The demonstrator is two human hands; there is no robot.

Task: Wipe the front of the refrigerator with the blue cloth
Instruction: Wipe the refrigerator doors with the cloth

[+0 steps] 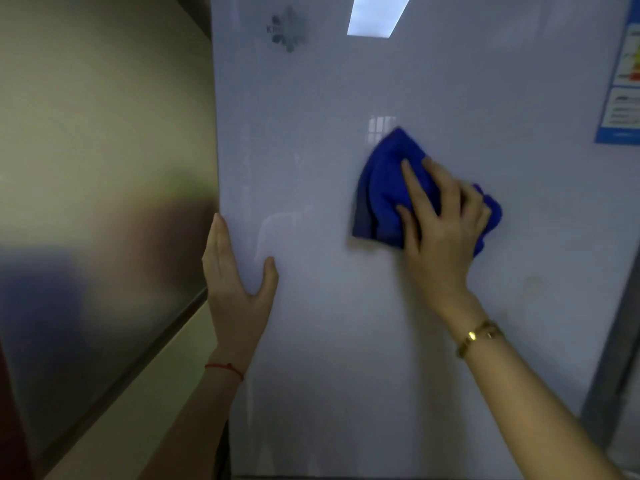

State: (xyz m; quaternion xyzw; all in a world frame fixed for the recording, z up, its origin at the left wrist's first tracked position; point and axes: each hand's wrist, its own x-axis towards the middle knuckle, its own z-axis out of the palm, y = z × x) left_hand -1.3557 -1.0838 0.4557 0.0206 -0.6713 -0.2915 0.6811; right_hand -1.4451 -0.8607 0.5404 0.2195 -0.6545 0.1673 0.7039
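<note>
The refrigerator's glossy pale door (346, 341) fills most of the view. A bunched blue cloth (384, 188) lies flat against it at mid height, right of centre. My right hand (443, 230) presses the cloth onto the door with fingers spread over it, a gold bracelet on the wrist. My left hand (232, 282) grips the door's left edge, fingers around the side and thumb on the front, a red string on the wrist.
A brushed metal side panel (104, 202) stands to the left of the door. A grey snowflake logo (287, 29) is near the door's top. A blue-bordered energy label (623, 88) is stuck at the upper right. A ceiling light reflects at the top.
</note>
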